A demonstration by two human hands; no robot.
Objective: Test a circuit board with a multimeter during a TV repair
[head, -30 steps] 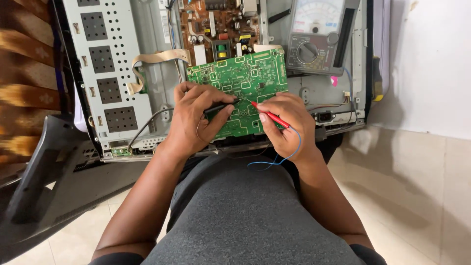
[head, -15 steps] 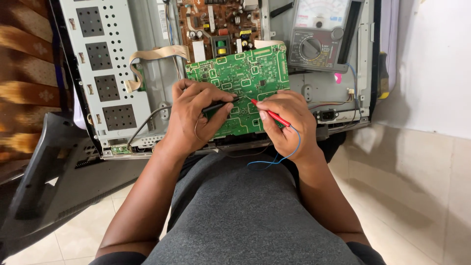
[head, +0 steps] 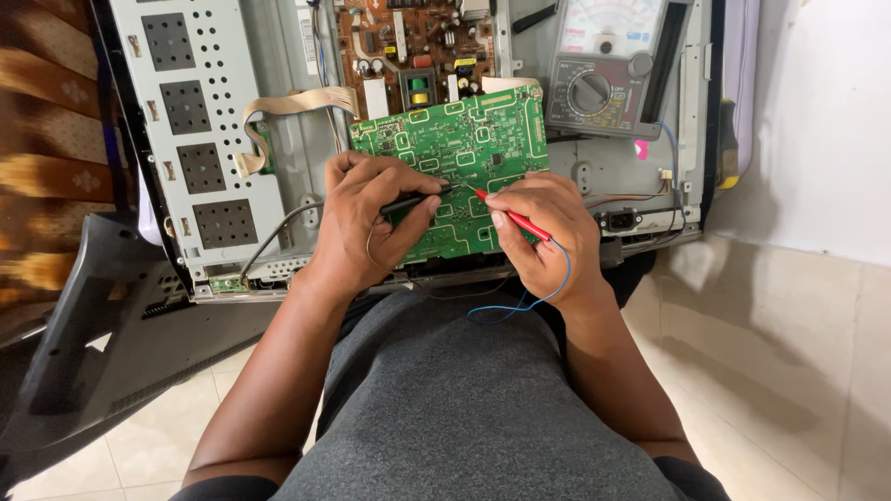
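On the opened metal chassis, near its lower edge, a green circuit board is lying flat. Left hand is pinching a black probe; right hand is gripping a red probe, tips meeting on the board. An analog multimeter is sitting toward the upper right corner. Board judged light, stiff, fragile: best held by its edges.

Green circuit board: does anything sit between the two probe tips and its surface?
Nothing visible does. The left hand holds the black probe and the right hand the red probe; both tips meet on the bare face of the green circuit board.
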